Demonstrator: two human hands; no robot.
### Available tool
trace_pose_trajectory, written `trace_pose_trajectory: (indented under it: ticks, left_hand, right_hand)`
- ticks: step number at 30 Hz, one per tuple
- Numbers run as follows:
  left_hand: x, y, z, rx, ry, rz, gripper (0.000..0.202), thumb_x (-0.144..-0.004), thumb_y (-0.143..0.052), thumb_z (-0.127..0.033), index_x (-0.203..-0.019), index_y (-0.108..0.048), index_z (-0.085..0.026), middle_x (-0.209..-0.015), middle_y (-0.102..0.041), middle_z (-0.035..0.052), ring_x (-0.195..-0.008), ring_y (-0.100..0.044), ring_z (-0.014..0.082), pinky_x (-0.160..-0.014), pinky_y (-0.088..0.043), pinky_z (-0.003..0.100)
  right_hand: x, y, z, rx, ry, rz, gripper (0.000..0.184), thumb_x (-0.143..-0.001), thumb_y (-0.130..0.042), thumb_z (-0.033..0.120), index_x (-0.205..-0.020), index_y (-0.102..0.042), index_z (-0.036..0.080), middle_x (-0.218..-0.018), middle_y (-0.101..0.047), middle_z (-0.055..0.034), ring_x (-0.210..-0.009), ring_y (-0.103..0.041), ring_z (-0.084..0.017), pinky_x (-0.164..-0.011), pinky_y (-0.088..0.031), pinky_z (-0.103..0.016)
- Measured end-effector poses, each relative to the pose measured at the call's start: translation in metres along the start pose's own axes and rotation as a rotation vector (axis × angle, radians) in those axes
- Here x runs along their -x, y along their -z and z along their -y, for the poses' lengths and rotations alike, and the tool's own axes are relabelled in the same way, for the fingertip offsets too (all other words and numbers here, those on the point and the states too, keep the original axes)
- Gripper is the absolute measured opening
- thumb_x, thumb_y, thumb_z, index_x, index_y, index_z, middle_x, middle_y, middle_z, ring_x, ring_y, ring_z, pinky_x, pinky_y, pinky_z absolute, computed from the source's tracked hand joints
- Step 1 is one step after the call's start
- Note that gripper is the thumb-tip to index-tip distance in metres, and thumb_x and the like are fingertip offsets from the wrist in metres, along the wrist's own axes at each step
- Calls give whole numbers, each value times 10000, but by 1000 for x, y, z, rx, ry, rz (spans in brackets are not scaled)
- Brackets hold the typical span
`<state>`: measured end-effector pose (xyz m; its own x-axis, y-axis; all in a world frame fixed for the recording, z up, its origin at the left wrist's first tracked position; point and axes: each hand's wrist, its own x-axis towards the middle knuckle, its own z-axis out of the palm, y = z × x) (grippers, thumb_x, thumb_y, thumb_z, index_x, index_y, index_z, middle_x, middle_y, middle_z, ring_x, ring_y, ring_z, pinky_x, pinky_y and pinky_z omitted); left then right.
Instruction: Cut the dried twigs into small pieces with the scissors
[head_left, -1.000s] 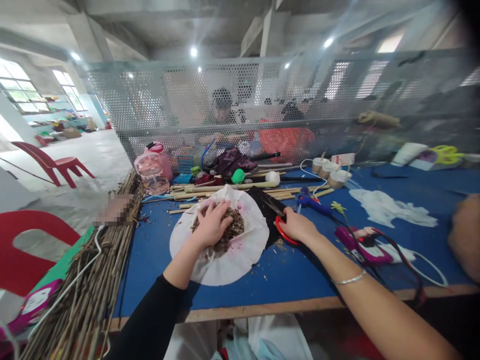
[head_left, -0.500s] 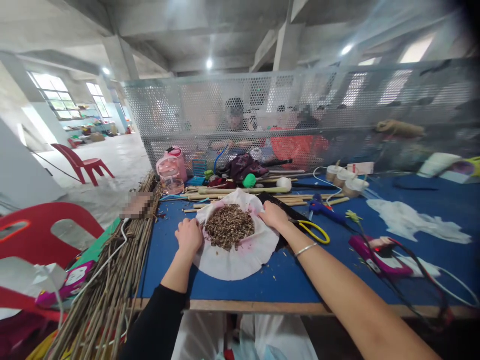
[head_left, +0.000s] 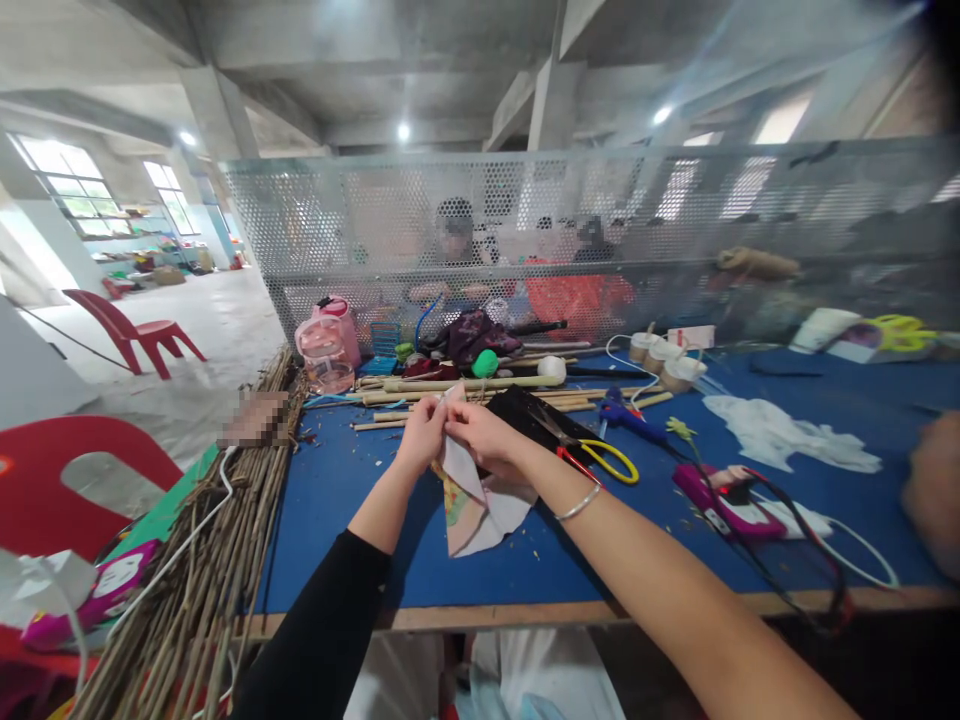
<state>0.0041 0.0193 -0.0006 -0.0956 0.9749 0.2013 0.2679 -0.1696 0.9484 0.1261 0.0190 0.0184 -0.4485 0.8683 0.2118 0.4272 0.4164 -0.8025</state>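
Note:
A round piece of white cloth (head_left: 491, 515) hangs gathered between my hands over the blue table. Its lower edges drape down, and part of a coloured patterned side shows. My left hand (head_left: 424, 432) pinches the cloth's upper edge. Close against it, my right hand (head_left: 478, 432) has its fingers closed on the same gathered edge. The dried brown plant bits are out of sight, hidden by the folded cloth. Just right of my right hand lie scissors (head_left: 616, 460) with yellow and red handles, partly on a black cloth (head_left: 517, 405).
Bundled thin sticks (head_left: 217, 520) line the table's left side. Bamboo sticks (head_left: 480, 382), a green ball (head_left: 485, 363) and a pink bottle (head_left: 324, 350) stand or lie behind. A blue glue gun (head_left: 634, 415), cables and white cloth (head_left: 787, 430) are on the right. A perforated metal screen (head_left: 337, 220) closes the back.
The cloth lay spread flat with the plant bits on it. Now both hands have come together and lifted and gathered its edges. A blurred hand or arm has appeared at the right edge.

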Motion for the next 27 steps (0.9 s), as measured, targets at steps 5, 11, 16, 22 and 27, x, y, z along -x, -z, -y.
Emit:
trace_pose_trajectory:
  ticks: [5,11,16,22,27]
  left_hand:
    - [-3,0,8,-10,-12,33,201,-808,-445,-303,-674,-497,-162,-623,-481,-34,-598,-433,97,-583,-352,205]
    - [4,7,19,62,39,-93,193,-804,-448,-323,-704,-494,-165,-613,-454,-43,-583,-415,95,-573,-335,206]
    - [5,7,27,59,5,-87,219,-810,-456,-357,-724,-506,-162,-618,-457,-42,-572,-404,94,-560,-327,207]
    - [10,9,23,-14,-88,-64,253,-836,-433,-365,-799,-560,-150,-715,-567,2,-631,-486,114,-625,-383,227]
    - [18,10,-2,-221,-234,29,404,-735,-599,-322,-1109,-536,-184,-935,-637,50,-819,-573,177,-738,-415,260]
  right_hand:
    - [27,7,-4,79,22,-142,190,-797,-472,375,-722,-429,206,-618,-437,41,-549,-394,-110,-523,-332,-224]
    - [54,21,-25,730,-81,-119,317,-674,-647,388,-890,-549,178,-941,-536,-66,-879,-497,-195,-694,-345,-253]
    - [55,15,-39,775,-102,-34,167,-794,-543,335,-870,-590,193,-891,-581,-52,-824,-549,-171,-621,-321,-238]
    - [51,22,-40,699,-70,-62,264,-866,-465,365,-750,-633,197,-796,-618,-36,-743,-566,-154,-615,-327,-238]
    - [35,31,-20,448,65,-222,257,-899,-405,288,-797,-615,179,-787,-636,-31,-741,-563,-150,-670,-365,-242]
